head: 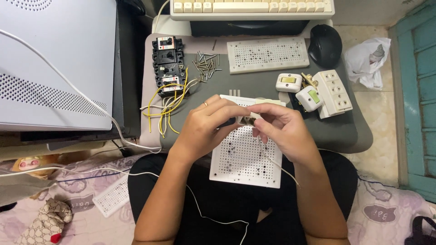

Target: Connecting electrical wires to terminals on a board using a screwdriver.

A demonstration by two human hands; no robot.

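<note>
Two bare hands meet over a white perforated board [245,156] that rests on the person's lap and against the edge of a grey pad [254,86]; the left hand [206,124] and right hand [279,127] both close their fingers around a small cream part [247,119], probably a switch or socket module, though fingers hide most of it; a thin white wire [277,165] trails from under the right hand across the board.

As far as the view shows, the wiring work looks early to midway: the board in the lap carries no fitted parts, only empty holes; the part in the hands is not yet seated on it.

Waiting on the pad: a black breaker block [169,61] with yellow wires [170,106] and white ones already attached; a loose heap of screws [206,66]; a second perforated board [268,54], also bare; a white switch [289,82]; a switch with a green rocker [309,98]; a white multi-socket strip [335,93]; none of these is mounted.

Beyond the pad lie a keyboard [252,8] and a black mouse [324,45]; a crumpled white bag [370,61] sits on the floor at right; a third perforated piece [113,197] lies on the bedding at lower left.
</note>
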